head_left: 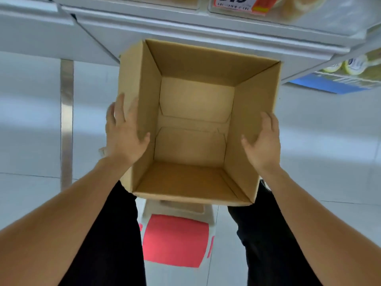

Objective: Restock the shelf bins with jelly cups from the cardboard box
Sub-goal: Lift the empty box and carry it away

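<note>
Cardboard box [195, 112] between both hands, above white tiled floor [31, 141].

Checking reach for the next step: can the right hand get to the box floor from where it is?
Probably yes. The box is open on top and looks empty, so nothing blocks the way in. The right hand lies open against the right wall at the rim; it would only need to clear the rim.

head view, steeply downward – close over box [195, 124]
</note>
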